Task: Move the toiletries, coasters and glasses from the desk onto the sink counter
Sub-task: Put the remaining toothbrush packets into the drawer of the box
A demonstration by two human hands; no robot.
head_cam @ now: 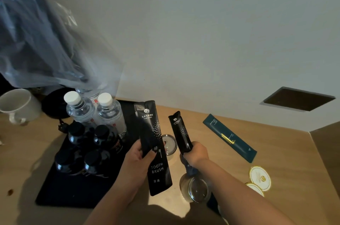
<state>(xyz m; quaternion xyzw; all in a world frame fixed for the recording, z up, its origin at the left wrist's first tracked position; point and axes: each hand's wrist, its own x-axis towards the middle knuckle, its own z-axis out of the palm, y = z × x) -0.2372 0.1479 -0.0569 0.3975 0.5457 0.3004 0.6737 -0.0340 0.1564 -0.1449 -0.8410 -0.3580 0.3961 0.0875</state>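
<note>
**Head view: both hands lifting toiletry packets off the desk**

Head view looks down on a wooden surface [287,153] with both forearms reaching in. Nearest the person, a clear glass [196,189] stands just under the right wrist, and two round coasters [259,176] with gold rims lie to its right, overlapping. None of these has been picked up yet.

The left hand [139,156] pinches a long black toothbrush packet [156,149] near its middle, thumb over the front, so the packet stands almost upright and clear of the surface. The right hand [196,153] is curled round the lower end of a smaller black packet [181,132], which tilts up and leftward; something dark hangs below the fist, too blurred to name. Each grip is full, probably so both packets travel together.

Between the hands, a second glass [169,143] sits on the surface, partly hidden. A teal packet [230,138] lies flat beyond the right hand, apart from it. Left of the hands, a dark tray [60,193] holds dark and clear bottles [108,112]. Farthest left stands a white cup [18,105].
</note>
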